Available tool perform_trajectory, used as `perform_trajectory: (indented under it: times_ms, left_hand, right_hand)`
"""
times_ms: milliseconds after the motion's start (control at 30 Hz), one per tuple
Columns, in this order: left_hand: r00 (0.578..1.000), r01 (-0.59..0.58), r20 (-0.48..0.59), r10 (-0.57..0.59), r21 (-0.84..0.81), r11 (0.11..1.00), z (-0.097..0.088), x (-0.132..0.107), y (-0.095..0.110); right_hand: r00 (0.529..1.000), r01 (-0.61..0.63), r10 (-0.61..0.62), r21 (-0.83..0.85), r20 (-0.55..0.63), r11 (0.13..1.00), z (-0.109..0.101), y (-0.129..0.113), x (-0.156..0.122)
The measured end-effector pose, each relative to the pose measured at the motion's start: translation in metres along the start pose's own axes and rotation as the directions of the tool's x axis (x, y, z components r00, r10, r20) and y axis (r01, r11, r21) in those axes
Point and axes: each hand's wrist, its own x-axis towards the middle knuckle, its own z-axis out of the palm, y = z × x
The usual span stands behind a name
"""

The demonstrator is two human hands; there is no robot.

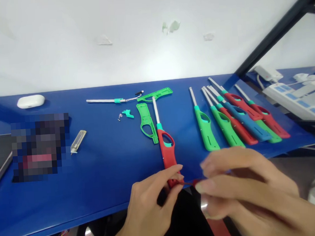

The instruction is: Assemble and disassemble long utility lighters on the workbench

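Left hand (149,200) pinches lighter (168,155); right hand (254,192) curled (apparently).

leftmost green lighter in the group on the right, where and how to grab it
Probably the green lighter is best gripped across its broad handle, below the trigger opening, coming from the near side: the handle points nearward, the thin metal barrel towards the wall.

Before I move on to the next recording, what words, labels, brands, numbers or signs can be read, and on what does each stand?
None can be read in this view.
Red lighter at the left hand: no lettering can be made out.
White power strip: any markings are too small and blurred.
Small clear part: too small to tell.
Dark item at the left: pixelated, nothing readable.
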Motion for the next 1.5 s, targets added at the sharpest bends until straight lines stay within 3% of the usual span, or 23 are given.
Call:
perform_trajectory:
  times_ms: [133, 233, 333, 433, 633, 800, 900, 1000, 1133, 1300, 1433, 1500]
  left_hand:
    - [0.999, 0.009, 0.050, -0.008, -0.019, 1.000, -0.002, 0.000, 0.000]
    - [0.997, 0.015, 0.076, -0.013, -0.023, 1.000, -0.003, -0.001, -0.003]
    - [0.998, 0.040, 0.054, -0.041, 0.006, 0.999, 0.000, -0.002, -0.008]
    - [0.998, 0.047, 0.050, -0.050, 0.057, 0.997, 0.002, -0.001, -0.009]
    - [0.993, 0.054, 0.103, -0.058, 0.041, 0.998, 0.001, 0.001, -0.003]
    - [0.998, 0.060, 0.023, -0.063, 0.108, 0.992, 0.005, 0.001, -0.003]
    - [0.993, 0.084, 0.084, -0.087, 0.031, 0.996, 0.004, 0.002, -0.002]
    - [0.987, 0.108, 0.124, -0.105, -0.023, 0.994, 0.002, 0.003, -0.001]
    - [0.987, 0.142, 0.067, -0.144, 0.029, 0.989, 0.004, 0.004, -0.001]
    - [0.975, 0.187, 0.120, -0.187, 0.014, 0.982, 0.004, 0.004, 0.000]
    - [0.974, 0.197, 0.107, -0.202, 0.051, 0.979, 0.001, 0.006, 0.001]
    - [0.971, 0.201, 0.120, -0.205, 0.050, 0.978, 0.001, 0.006, 0.000]
  right_hand:
    - [0.994, 0.084, -0.093, 0.159, 0.054, 0.984, 0.003, 0.006, 0.008]
    - [0.993, 0.107, -0.113, 0.149, 0.035, 0.983, 0.002, 0.008, 0.009]
    - [0.995, 0.033, -0.040, 0.072, 0.089, 0.997, 0.003, 0.007, 0.006]
    - [0.989, -0.059, 0.042, 0.119, 0.141, 0.991, 0.007, 0.008, 0.002]
    - [0.995, -0.069, 0.062, 0.093, 0.080, 0.993, 0.017, 0.005, 0.007]
    - [0.988, 0.042, -0.068, 0.180, 0.140, 0.983, 0.016, 0.007, 0.012]
    - [0.985, 0.135, -0.158, 0.260, 0.069, 0.956, 0.016, 0.011, 0.013]
    - [0.972, 0.207, -0.224, 0.184, 0.076, 0.961, 0.014, 0.013, 0.011]
    - [0.971, 0.123, -0.162, 0.216, 0.173, 0.969, 0.013, 0.014, 0.012]
    - [0.995, 0.090, -0.097, 0.230, 0.017, 0.969, 0.013, 0.013, 0.017]
    - [0.993, 0.029, -0.059, 0.268, 0.105, 0.963, 0.013, 0.012, 0.016]
    - [0.997, 0.019, -0.042, 0.316, 0.067, 0.949, 0.015, 0.011, 0.015]
